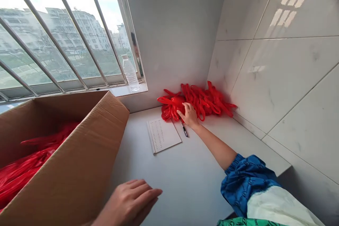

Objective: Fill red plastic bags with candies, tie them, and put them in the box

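Observation:
My right hand (189, 114) reaches to the back of the white table and touches the front of a heap of red plastic bags (203, 100), its fingers apart. Just below it a black pen (184, 130) lies beside an open notebook (163, 135) with handwritten marks on its left part. Near the bottom, my left hand (132, 201) hovers over the table by the box, fingers extended and nothing visible in it; its palm side is hidden.
A large open cardboard box (97, 144) with red plastic bags (39, 152) inside fills the left. A clear bottle (130, 74) stands on the sill of the barred window. Marbled tiles (291, 77) line the right wall beside the white table (180, 180).

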A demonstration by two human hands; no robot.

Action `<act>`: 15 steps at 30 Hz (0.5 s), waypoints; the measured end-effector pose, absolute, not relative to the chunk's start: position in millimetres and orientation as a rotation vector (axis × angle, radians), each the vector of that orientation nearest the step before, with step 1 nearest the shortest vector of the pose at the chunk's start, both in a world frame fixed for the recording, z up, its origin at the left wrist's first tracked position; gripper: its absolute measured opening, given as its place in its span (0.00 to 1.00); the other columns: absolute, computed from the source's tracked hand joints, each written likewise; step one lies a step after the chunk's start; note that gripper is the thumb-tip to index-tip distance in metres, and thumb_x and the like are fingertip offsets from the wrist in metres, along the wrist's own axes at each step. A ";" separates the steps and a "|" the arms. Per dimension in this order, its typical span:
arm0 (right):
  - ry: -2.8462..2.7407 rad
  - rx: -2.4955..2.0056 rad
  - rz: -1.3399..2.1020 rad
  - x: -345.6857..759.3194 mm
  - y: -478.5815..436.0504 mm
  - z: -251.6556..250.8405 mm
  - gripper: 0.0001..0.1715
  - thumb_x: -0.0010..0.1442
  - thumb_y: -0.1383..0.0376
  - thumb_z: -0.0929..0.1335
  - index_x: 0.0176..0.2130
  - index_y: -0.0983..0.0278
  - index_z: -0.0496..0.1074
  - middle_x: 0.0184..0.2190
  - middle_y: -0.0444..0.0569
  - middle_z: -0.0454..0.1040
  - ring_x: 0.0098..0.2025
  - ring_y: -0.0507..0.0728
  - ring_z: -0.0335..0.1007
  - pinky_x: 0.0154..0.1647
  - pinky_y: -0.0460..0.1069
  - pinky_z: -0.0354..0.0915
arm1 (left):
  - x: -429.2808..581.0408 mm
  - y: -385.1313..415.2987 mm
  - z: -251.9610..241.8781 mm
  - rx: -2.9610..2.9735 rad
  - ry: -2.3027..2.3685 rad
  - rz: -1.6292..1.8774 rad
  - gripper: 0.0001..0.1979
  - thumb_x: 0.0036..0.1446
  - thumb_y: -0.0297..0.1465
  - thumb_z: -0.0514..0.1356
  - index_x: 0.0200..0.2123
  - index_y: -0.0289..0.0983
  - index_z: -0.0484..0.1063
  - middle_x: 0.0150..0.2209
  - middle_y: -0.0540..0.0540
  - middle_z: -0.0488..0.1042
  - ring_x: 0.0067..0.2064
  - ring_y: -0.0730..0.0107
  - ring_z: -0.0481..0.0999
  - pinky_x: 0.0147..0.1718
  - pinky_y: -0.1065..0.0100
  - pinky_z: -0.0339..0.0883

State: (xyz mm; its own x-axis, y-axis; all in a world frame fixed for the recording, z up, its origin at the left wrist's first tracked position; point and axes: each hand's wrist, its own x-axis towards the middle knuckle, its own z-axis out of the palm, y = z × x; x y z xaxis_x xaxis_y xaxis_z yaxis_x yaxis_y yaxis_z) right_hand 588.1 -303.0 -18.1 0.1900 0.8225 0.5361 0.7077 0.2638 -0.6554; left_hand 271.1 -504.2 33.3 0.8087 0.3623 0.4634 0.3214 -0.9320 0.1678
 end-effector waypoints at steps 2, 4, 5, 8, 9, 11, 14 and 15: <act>-1.486 -1.519 0.149 590.4 -285.8 -18.5 0.38 0.58 0.48 0.69 0.59 0.68 0.66 0.64 0.65 0.58 0.66 0.73 0.50 0.65 0.68 0.47 | 287.9 -501.5 12.3 2.824 0.542 0.703 0.11 0.63 0.24 0.56 0.46 0.42 0.73 0.28 0.51 0.77 0.27 0.72 0.74 0.25 0.71 0.64; -1.455 -1.517 0.188 594.0 -277.1 -19.1 0.34 0.54 0.50 0.71 0.54 0.67 0.70 0.62 0.63 0.62 0.64 0.73 0.54 0.64 0.68 0.47 | 296.4 -500.0 -9.5 2.714 0.605 0.657 0.11 0.65 0.26 0.55 0.45 0.43 0.74 0.29 0.50 0.78 0.29 0.72 0.76 0.27 0.71 0.65; -1.442 -1.502 0.214 596.5 -275.5 -18.6 0.29 0.55 0.52 0.71 0.51 0.66 0.72 0.60 0.62 0.66 0.62 0.72 0.57 0.64 0.67 0.49 | 297.7 -499.0 -19.2 2.648 0.650 0.639 0.11 0.65 0.27 0.54 0.44 0.43 0.75 0.30 0.49 0.78 0.30 0.71 0.76 0.29 0.71 0.66; -1.384 -1.419 0.303 604.6 -279.8 -12.9 0.22 0.60 0.55 0.64 0.47 0.66 0.73 0.51 0.59 0.73 0.55 0.66 0.67 0.60 0.62 0.59 | 293.0 -491.2 -40.0 2.360 0.823 0.619 0.11 0.67 0.33 0.53 0.43 0.43 0.77 0.32 0.48 0.79 0.33 0.71 0.78 0.32 0.72 0.68; -1.364 -1.380 0.336 606.1 -283.8 -9.8 0.22 0.63 0.55 0.61 0.48 0.66 0.72 0.49 0.58 0.74 0.53 0.64 0.69 0.57 0.60 0.62 | 289.7 -486.6 -44.1 2.243 0.877 0.627 0.12 0.67 0.35 0.53 0.42 0.43 0.77 0.32 0.48 0.80 0.34 0.70 0.78 0.33 0.72 0.68; -1.347 -1.292 0.418 605.4 -295.3 -3.3 0.25 0.65 0.55 0.56 0.51 0.64 0.70 0.48 0.54 0.76 0.51 0.61 0.71 0.53 0.56 0.66 | 282.7 -474.3 -49.1 2.012 0.969 0.683 0.15 0.67 0.40 0.52 0.43 0.41 0.77 0.33 0.47 0.79 0.35 0.68 0.79 0.35 0.70 0.70; -1.387 -1.170 0.582 592.7 -318.9 4.2 0.25 0.66 0.54 0.56 0.54 0.61 0.69 0.44 0.50 0.78 0.46 0.58 0.74 0.47 0.53 0.70 | 278.0 -451.9 -49.8 1.728 1.067 0.885 0.19 0.65 0.45 0.53 0.50 0.39 0.72 0.40 0.43 0.78 0.39 0.63 0.78 0.39 0.64 0.72; -1.406 -1.144 0.635 585.7 -327.7 5.6 0.24 0.66 0.54 0.58 0.54 0.61 0.70 0.41 0.49 0.79 0.44 0.58 0.75 0.45 0.53 0.71 | 279.2 -444.5 -48.6 1.655 1.093 0.959 0.21 0.64 0.46 0.54 0.54 0.40 0.69 0.44 0.41 0.77 0.42 0.62 0.78 0.41 0.63 0.73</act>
State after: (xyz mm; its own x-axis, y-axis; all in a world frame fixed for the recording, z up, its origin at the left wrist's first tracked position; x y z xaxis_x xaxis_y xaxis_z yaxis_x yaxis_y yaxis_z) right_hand 585.7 -327.7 5.6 0.1331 0.8962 0.4233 0.2747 0.3770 -0.8846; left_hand 279.2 -444.5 -48.6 0.3068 0.9442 0.1203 0.2422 -0.1996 0.9495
